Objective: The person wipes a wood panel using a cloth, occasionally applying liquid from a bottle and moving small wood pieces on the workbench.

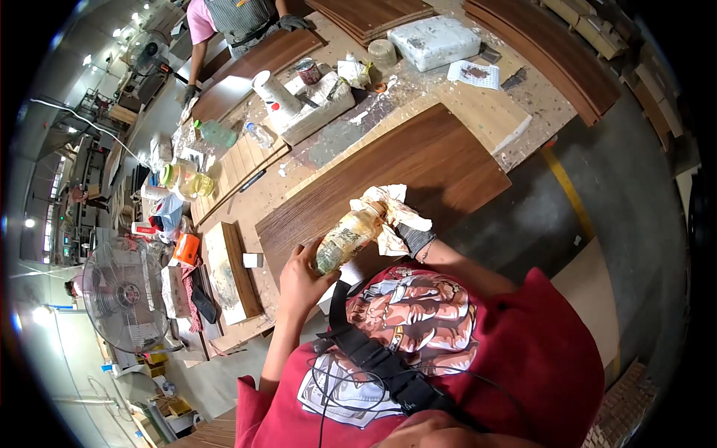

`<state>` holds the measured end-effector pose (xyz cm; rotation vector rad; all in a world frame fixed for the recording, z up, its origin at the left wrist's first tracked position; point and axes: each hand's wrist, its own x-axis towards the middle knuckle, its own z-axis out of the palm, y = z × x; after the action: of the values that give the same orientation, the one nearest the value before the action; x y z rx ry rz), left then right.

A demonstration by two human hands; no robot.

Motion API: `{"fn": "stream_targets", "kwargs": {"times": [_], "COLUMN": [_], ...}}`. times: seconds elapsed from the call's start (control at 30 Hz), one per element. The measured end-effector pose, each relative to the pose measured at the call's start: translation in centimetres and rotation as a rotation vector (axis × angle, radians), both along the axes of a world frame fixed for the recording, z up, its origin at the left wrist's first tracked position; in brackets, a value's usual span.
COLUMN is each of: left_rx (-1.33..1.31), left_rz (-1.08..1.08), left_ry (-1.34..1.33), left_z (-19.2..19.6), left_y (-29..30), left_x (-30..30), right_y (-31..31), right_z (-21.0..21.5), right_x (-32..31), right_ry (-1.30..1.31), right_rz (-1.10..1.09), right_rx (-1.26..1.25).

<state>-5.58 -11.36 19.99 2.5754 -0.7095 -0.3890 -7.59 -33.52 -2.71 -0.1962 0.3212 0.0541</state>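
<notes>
My left hand (302, 278) grips the base of a stained plastic bottle (345, 237) with yellowish liquid, tilted so its neck points up and right. My right hand (413, 237), in a dark glove, holds a crumpled, stained white rag (394, 213) against the bottle's mouth. Both are held over the near edge of a dark brown wood-grain panel (418, 160) lying on the workbench.
A dusty workbench (485, 112) carries a white foam block (435, 41), tape roll (382, 51), cans, bottles (216, 133) and smaller boards. Another person in a pink shirt and grey apron (235, 19) stands at the far side. A floor fan (123, 295) sits at left.
</notes>
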Motion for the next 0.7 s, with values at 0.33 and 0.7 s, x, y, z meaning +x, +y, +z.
{"fn": "stream_targets", "kwargs": {"times": [0.33, 0.7], "left_rx": [-0.005, -0.148], "left_rz": [-0.021, -0.137], "left_ry": [0.000, -0.051], "left_z": [0.6, -4.9], "left_y": [0.3, 0.7], "left_x": [0.2, 1.6], "right_y": [-0.9, -1.0], "right_z": [1.9, 4.4], "right_x": [-1.2, 0.6], "right_ry": [-0.182, -0.168], "right_rz": [-0.051, -0.172], "right_rx": [-0.127, -0.284]}}
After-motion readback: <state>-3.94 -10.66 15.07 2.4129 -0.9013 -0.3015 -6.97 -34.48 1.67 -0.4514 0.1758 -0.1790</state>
